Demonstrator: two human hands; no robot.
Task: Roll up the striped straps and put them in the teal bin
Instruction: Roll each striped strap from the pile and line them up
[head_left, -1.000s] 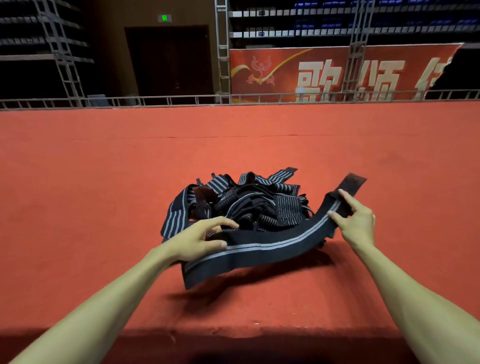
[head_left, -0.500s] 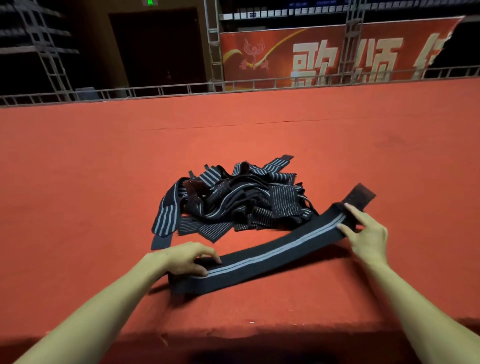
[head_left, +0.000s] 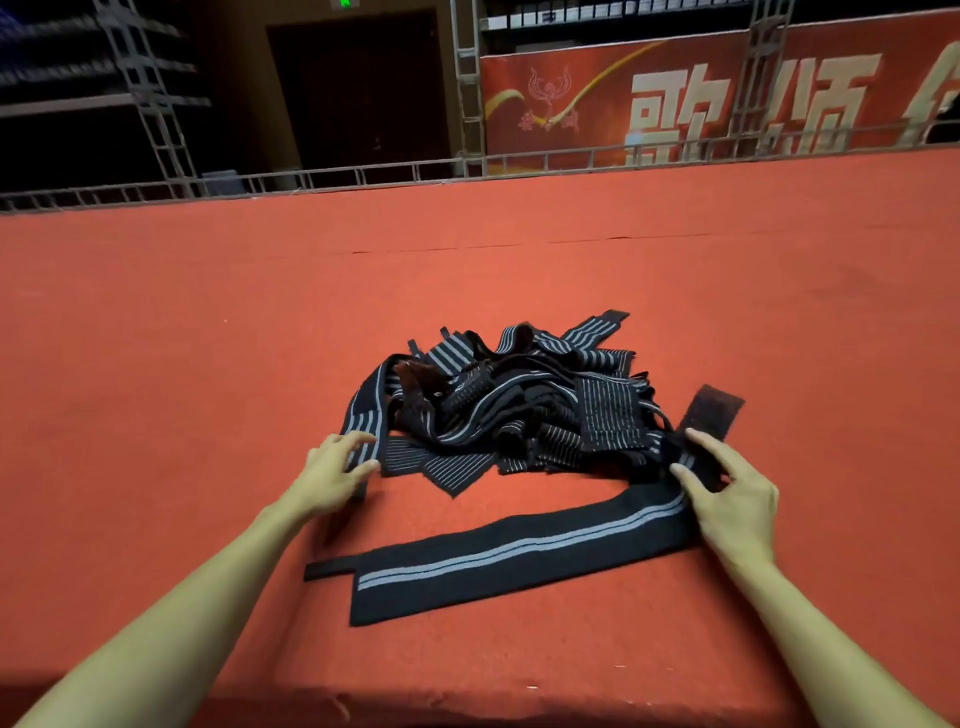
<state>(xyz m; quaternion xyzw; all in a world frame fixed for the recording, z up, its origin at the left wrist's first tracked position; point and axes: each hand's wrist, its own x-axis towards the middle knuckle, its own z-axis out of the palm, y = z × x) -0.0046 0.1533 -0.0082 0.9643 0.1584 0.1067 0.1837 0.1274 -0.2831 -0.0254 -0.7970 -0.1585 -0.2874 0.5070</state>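
A black strap (head_left: 498, 561) with two grey stripes lies flat on the red carpet in front of me, bending up to a dark fastener patch at its far right end. My right hand (head_left: 732, 499) pinches that strap near the bend, thumb and forefinger on either side of it. My left hand (head_left: 332, 473) hovers with loosely spread fingers at the left edge of the pile of striped straps (head_left: 519, 405), holding nothing. No teal bin is in view.
The red carpeted platform (head_left: 208, 364) stretches far ahead to a metal railing (head_left: 363, 176). Its front edge (head_left: 467, 701) drops off just below the laid-out strap. A red banner (head_left: 675, 98) and metal trusses stand beyond.
The strap was lowered from the air onto the carpet. My left hand let go of its near end and moved up to the pile's left edge. My right hand kept its hold.
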